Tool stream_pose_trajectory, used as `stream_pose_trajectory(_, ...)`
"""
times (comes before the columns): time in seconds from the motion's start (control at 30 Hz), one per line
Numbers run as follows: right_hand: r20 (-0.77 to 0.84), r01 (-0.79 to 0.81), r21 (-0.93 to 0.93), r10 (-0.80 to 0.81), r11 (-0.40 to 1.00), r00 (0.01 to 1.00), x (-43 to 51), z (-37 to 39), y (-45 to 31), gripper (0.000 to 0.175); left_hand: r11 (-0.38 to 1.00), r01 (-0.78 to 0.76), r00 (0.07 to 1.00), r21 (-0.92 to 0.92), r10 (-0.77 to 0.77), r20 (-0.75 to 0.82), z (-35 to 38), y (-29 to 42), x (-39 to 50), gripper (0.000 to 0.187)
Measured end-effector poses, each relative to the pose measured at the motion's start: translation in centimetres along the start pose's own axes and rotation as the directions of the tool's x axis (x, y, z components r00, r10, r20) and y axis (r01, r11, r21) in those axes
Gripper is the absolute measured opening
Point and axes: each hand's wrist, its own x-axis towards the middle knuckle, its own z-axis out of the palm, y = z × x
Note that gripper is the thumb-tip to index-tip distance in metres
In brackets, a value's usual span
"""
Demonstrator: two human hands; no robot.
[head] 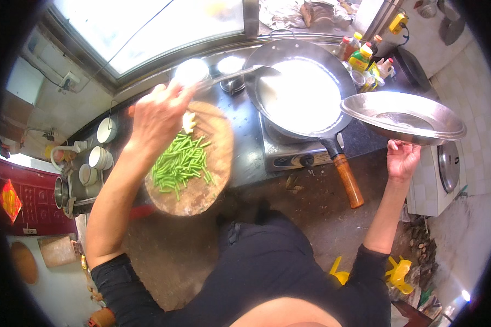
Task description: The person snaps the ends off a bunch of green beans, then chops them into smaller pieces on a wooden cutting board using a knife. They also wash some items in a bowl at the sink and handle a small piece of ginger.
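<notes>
My left hand is closed round the handle of a metal wok ladle or turner; its head is over the left inner side of a black wok. The wok has a wooden handle and sits on a gas stove; glare hides much of its inside. My right hand holds a shallow stainless-steel basin or lid by its near edge, right of the wok. Below my left hand, cut green beans and pale pieces, possibly garlic, lie on a round wooden chopping board.
Sauce bottles stand behind the wok at the right. Two shiny containers are left of it. Stacked white bowls are at the far left. A white cabinet stands right, and yellow plastic items lie low.
</notes>
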Motion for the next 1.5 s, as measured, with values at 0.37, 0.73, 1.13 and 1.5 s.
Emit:
stream_pose_trajectory(0.37, -0.205, 0.07, -0.023, -0.074, 0.997, 0.976, -0.6, -0.4, -1.2, 0.035, 0.966, 0.087, 0.96, -0.245, -0.016, 0.278, -9.3, 1.3, 1.7, 0.022)
stream_pose_trajectory(0.73, -0.147, 0.039, -0.006, -0.04, 0.999, 0.988, -0.7, -0.2, -0.8, 0.032, 0.889, 0.078, 0.985, -0.452, 0.001, 0.172, -7.5, 3.9, 1.4, 0.032)
stream_pose_trajectory(1.13, -0.17, 0.044, 0.014, -0.041, 0.999, 0.985, -1.1, -1.1, -0.6, 0.034, 0.932, 0.226, 0.972, -0.283, -0.197, 0.129, -1.5, 4.4, 2.7, 0.026)
stream_pose_trajectory(1.5, -0.235, 0.05, -0.024, -0.054, 0.998, 0.971, -2.1, -1.0, -1.1, 0.031, 0.771, 0.54, 0.837, -0.338, -0.452, 0.308, 6.2, 6.2, 6.7, 0.031)
